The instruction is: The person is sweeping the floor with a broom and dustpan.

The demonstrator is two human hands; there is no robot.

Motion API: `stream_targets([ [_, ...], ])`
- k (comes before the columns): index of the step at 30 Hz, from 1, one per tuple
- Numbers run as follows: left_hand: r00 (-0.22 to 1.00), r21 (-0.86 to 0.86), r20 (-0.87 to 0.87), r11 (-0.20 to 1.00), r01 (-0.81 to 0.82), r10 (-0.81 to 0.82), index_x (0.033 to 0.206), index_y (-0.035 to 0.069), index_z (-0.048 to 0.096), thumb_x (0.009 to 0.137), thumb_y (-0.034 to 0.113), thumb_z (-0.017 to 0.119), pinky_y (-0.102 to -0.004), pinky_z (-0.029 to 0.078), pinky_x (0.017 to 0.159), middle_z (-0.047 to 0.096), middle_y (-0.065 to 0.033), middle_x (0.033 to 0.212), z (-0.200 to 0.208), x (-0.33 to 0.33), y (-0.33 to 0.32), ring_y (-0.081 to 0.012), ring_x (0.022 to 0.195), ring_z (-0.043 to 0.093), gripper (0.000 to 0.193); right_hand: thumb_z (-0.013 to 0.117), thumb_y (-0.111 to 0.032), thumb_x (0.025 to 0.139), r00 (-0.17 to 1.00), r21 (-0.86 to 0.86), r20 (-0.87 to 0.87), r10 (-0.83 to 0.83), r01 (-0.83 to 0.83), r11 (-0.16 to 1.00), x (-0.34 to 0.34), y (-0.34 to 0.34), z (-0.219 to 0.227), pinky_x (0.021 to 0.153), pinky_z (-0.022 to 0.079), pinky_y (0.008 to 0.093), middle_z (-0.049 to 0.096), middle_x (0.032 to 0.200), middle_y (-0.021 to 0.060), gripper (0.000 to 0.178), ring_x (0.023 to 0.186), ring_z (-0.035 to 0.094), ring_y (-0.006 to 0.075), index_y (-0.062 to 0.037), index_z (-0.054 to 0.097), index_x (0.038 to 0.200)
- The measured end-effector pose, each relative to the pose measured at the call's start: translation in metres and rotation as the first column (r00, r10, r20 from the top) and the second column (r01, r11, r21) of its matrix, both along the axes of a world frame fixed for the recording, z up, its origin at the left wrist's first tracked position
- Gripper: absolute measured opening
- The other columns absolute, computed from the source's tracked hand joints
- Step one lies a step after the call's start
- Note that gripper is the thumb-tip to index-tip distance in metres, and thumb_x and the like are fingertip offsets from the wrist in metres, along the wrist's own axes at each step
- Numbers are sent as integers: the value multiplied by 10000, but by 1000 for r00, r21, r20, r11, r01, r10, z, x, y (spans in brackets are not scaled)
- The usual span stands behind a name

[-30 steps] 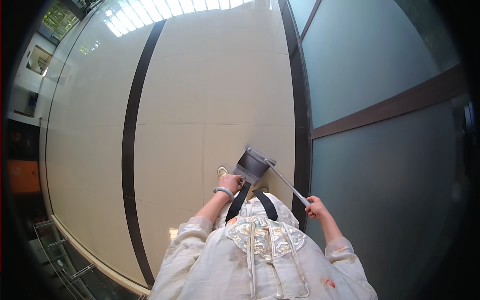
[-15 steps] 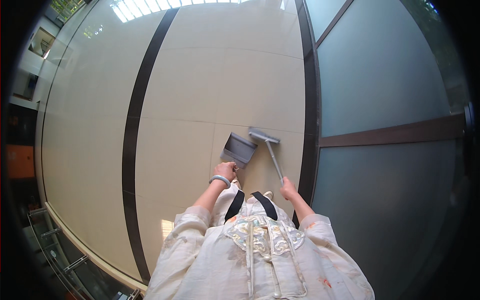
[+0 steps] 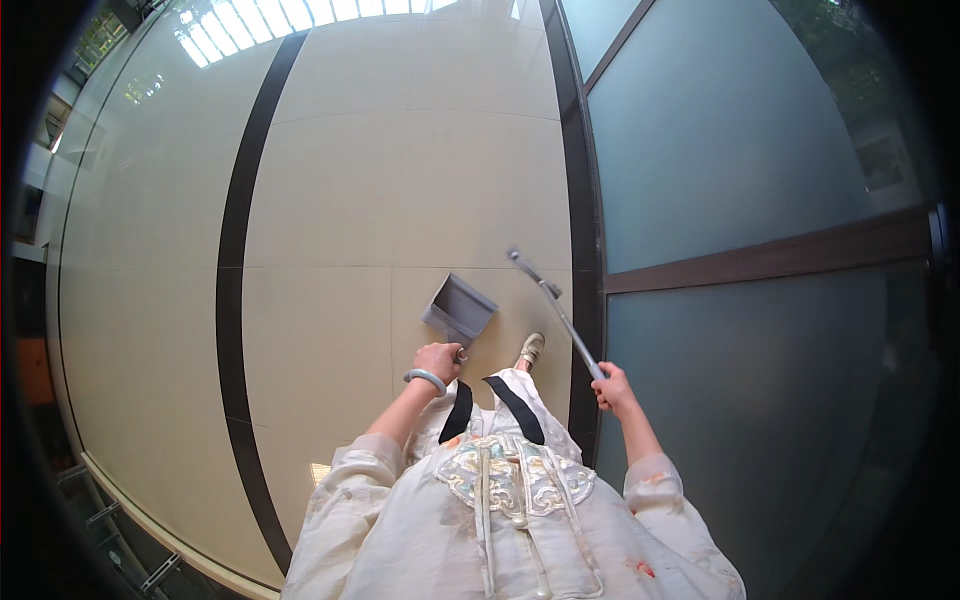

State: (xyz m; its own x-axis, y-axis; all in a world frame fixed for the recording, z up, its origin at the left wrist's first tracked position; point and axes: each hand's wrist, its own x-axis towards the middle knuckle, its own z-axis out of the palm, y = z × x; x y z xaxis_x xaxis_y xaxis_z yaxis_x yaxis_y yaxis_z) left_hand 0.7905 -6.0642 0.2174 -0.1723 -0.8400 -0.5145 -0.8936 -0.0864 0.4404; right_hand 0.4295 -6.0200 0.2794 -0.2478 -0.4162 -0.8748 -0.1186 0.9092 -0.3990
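Note:
My left hand, with a pale bangle at its wrist, is closed round the handle of a grey dustpan. The pan's open side faces away from me, just ahead of my feet. In my right hand is the grey stick of a broom, held farther out to the right. Its narrow head is seen nearly edge-on and a little blurred, to the right of the pan and apart from it. Whether the head touches the floor I cannot tell.
Shiny beige floor tiles stretch ahead, crossed by a dark stripe on the left. Frosted glass panels in brown frames stand close on my right. A metal railing is at the lower left. My shoe shows below the broom.
The broom has swung to the right and its head has turned from broadside to edge-on. The dustpan keeps close to my left hand. My right foot has stepped forward.

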Motion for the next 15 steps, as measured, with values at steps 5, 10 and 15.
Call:
stream_targets([
  [5, 998, 33, 6, 997, 68, -69, 826, 202, 662, 729, 248, 603, -372, 499, 685, 660, -59, 801, -3, -61, -29, -258, 758, 628, 122, 460, 54, 746, 992, -76, -125, 19, -28, 997, -65, -78, -47, 293, 268, 271, 428, 569, 46, 529, 374, 380, 114, -87, 386, 1250],
  [10, 997, 27, 33, 997, 67, -68, 838, 197, 656, 734, 236, 596, -365, 500, 685, 660, -55, 800, -18, -130, -53, -249, 768, 631, 126, 513, 35, 724, 987, -105, -142, 72, -87, 991, -94, -101, -128, 293, 331, 299, 517, 624, 91, 394, 398, 472, 149, -58, 469, 1105],
  [15, 994, 76, 67, 994, 83, -89, 886, 221, 656, 748, 232, 586, -379, 504, 705, 660, -72, 847, -46, -172, -58, -256, 803, 632, 155, 509, 75, 757, 963, 98, 243, 118, -146, 984, -95, -59, -90, 306, 242, 244, 425, 577, 58, 488, 375, 350, 96, -72, 415, 1212],
])
